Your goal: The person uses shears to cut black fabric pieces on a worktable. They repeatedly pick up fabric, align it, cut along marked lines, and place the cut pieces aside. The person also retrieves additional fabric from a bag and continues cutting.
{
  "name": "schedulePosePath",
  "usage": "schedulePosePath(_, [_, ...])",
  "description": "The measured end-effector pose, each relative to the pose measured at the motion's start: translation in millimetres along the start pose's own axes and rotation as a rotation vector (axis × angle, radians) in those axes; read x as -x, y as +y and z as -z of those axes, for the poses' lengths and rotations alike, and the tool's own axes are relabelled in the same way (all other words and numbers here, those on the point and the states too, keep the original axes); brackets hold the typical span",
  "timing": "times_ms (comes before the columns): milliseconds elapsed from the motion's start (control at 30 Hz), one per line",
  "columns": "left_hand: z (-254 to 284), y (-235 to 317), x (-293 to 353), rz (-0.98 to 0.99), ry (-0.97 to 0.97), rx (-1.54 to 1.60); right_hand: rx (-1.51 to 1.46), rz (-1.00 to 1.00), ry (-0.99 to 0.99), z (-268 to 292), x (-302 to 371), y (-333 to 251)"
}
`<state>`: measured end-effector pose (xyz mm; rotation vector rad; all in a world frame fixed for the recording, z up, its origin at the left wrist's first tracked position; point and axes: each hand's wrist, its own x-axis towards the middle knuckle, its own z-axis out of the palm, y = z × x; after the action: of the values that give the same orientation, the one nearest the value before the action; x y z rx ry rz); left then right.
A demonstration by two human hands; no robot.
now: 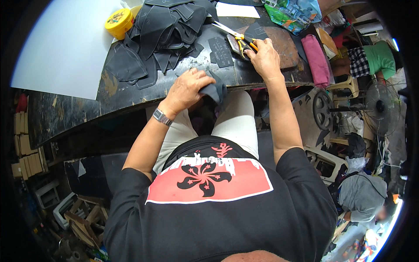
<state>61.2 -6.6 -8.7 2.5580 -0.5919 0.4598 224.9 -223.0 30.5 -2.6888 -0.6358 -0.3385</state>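
My left hand (187, 90) is closed on a dark grey cut piece of sheet material (214, 89), which hangs over the table's front edge above my lap. Farther right, my right hand (265, 59) has its fingers on the black-and-yellow handles of a pair of scissors (228, 30). Their silver blades point to the far left, slightly apart. Under the handles sits a dark flat object (234, 44), partly hidden. Beside it lies a dark template (221, 54) with pale markings. Another dark piece (255, 31) is just beyond the scissors.
A heap of dark cut pieces (159, 37) covers the table's (131, 97) middle, with a yellow tub (118, 24) and large white sheet (65, 48) to its left. A brown board (281, 46), pink roll (315, 61) and fan (380, 106) are right. Two other people are at the right.
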Motion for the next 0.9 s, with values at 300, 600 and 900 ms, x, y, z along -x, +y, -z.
schedulePosePath(300, [-29, 45, 35, -0.070, -0.104, 0.392, -0.212, 0.062, 0.207, -16, 25, -6])
schedulePosePath(600, [-92, 26, 79, 0.404, -0.678, 0.293, -0.346, 0.230, 0.007, -10, 55, -39])
schedulePosePath(900, [-80, 34, 82, 0.348, -0.530, 0.405, -0.384, 0.262, -0.081, -24, 50, -48])
